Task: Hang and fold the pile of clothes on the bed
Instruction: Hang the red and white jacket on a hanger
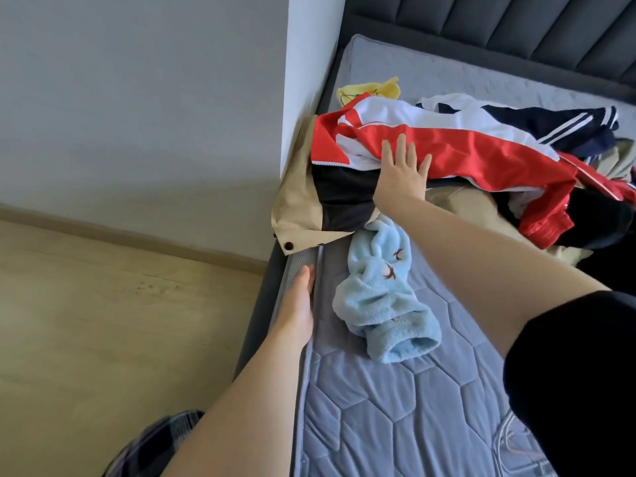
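Right hand (402,173) lies flat, fingers (401,146) wide, on the red and white jacket (481,149) on top of the pile of clothes (344,197) at the far end of the bed (395,407). Left hand (299,304), fingers straight, seems to rest on the near left mattress edge (304,390).

Glossy red jacket (481,149); fluffy blue fleece garment (382,297); quilted grey mattress (395,425); smooth pale wood floor (103,321).
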Demonstrator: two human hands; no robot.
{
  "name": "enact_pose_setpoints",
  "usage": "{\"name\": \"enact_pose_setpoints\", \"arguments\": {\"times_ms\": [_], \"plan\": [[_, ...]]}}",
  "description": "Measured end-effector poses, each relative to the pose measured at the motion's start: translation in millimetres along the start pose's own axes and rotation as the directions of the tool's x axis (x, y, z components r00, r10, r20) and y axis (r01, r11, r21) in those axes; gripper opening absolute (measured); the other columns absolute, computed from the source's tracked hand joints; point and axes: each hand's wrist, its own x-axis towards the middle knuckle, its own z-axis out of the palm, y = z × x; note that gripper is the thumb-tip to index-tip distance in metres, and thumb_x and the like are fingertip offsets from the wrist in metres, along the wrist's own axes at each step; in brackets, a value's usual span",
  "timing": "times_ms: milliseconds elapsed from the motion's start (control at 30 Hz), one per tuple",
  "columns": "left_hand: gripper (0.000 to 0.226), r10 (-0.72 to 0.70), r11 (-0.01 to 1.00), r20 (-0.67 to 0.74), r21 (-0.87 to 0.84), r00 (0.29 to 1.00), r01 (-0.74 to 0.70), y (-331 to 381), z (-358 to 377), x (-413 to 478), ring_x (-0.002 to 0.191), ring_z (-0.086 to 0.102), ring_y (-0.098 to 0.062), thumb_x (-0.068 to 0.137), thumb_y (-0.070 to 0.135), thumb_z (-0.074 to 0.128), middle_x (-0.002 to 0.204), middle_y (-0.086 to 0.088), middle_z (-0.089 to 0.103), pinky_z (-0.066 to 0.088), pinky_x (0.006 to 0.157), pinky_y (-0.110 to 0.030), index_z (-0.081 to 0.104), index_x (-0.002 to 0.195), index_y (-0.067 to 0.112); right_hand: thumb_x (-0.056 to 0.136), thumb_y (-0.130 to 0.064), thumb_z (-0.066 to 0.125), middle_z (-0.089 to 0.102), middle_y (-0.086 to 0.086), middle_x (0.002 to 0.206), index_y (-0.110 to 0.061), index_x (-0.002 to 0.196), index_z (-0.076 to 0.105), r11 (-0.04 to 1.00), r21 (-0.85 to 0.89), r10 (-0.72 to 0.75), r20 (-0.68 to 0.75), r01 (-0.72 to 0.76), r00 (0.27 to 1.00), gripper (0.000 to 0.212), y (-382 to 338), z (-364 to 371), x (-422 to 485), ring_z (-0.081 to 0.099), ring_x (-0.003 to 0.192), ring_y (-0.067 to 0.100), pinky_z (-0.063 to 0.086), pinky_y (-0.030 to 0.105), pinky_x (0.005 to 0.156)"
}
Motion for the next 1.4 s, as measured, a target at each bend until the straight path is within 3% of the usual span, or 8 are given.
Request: {"name": "enact_pose_setpoints", "arguments": {"times_ms": [200,333,467,633,867,1100,1233,1400], "plan": [[0.029,-0.003,1.000,0.015,0.008,1.000,0.003,-3.9,1.4,7.1,0.093,0.061,-0.001,0.102,0.043,0.033,0.096,0.016,0.066,0.048,0.073,-0.023,0.053,0.117,0.031,0.089,-0.011,0.049,0.012,0.008,0.159,-0.020,0.153,-0.003,0.937,0.249,0.186,0.231,-0.243,0.955,0.084,31.5,-4.7,25.8,0.025,0.139,0.032,0.030,0.044,0.108],[0.032,0.037,0.997,-0.020,0.070,0.999,-0.035,-0.2,5.9,1.4,0.114,0.058,-0.013,0.101,0.032,0.042,0.124,-0.001,0.063,0.045,0.098,-0.033,0.057,0.126,0.018,0.087,-0.012,0.054,0.052,0.019,0.130,-0.019,0.152,0.007,0.970,0.118,0.177,0.268,-0.215,0.947,0.081,39.6,6.5,17.3,0.047,0.123,0.036,0.035,0.041,0.100],[0.039,0.077,0.992,-0.018,0.100,0.997,-0.075,4.5,8.0,-3.7,0.128,0.048,-0.021,0.100,0.021,0.044,0.138,-0.009,0.052,0.034,0.112,-0.042,0.047,0.138,0.010,0.084,-0.011,0.051,0.057,0.016,0.124,-0.009,0.130,0.049,0.987,0.095,0.099,0.271,-0.129,0.957,0.045,41.6,10.8,-4.2,0.056,0.113,0.037,0.045,0.037,0.089],[0.039,0.100,0.993,0.015,-0.057,0.995,-0.099,16.2,9.6,-15.3,0.088,0.069,-0.006,0.103,0.023,0.034,0.093,0.004,0.074,0.055,0.068,-0.018,0.073,0.097,0.019,0.088,-0.015,0.044,0.066,0.010,0.096,-0.008,0.098,0.065,0.992,0.124,-0.084,0.414,0.035,0.906,0.024,29.9,-0.5,-60.9,0.064,0.086,0.027,0.049,0.028,0.066],[0.021,0.127,0.988,-0.150,-0.065,0.980,-0.138,18.5,9.6,-45.0,0.075,0.069,-0.018,0.095,0.024,0.051,0.082,-0.005,0.074,0.054,0.066,-0.028,0.069,0.095,0.013,0.083,-0.021,0.052,0.069,0.011,0.091,-0.011,0.087,0.069,0.925,0.326,-0.362,0.598,0.196,0.715,0.020,2.9,6.2,-197.7,0.063,0.086,0.028,0.039,0.026,0.066],[0.023,0.078,0.954,-0.406,0.297,0.911,0.051,14.3,6.0,-91.7,0.058,0.054,-0.019,0.089,-0.002,0.045,0.071,-0.009,0.059,0.044,0.045,-0.022,0.059,0.100,0.013,0.089,-0.025,0.048,0.067,0.008,0.092,-0.012,0.090,0.068,0.902,0.432,-0.258,0.583,-0.025,0.771,0.024,6.8,24.6,-258.6,0.060,0.088,0.026,0.040,0.027,0.072],[0.027,0.062,0.898,-0.358,0.427,0.932,0.104,15.9,11.4,-117.0,0.075,0.053,-0.025,0.087,0.001,0.042,0.094,-0.014,0.057,0.043,0.051,-0.028,0.057,0.109,0.007,0.089,-0.005,0.045,0.064,0.020,0.094,-0.008,0.087,0.063,0.722,0.615,-0.124,0.565,-0.317,0.816,0.018,11.4,26.2,-276.4,0.050,0.081,0.017,0.033,0.020,0.067],[0.040,0.270,0.693,-0.258,0.721,0.928,-0.001,10.1,12.1,-144.0,0.066,0.054,-0.024,0.090,0.007,0.040,0.092,-0.009,0.060,0.042,0.050,-0.024,0.056,0.123,0.024,0.082,-0.011,0.056,0.051,-0.002,0.073,-0.015,0.103,0.047,0.618,0.656,0.059,0.511,-0.434,0.857,0.023,25.0,21.7,-305.0,0.051,0.080,0.023,0.035,0.028,0.069]]}}
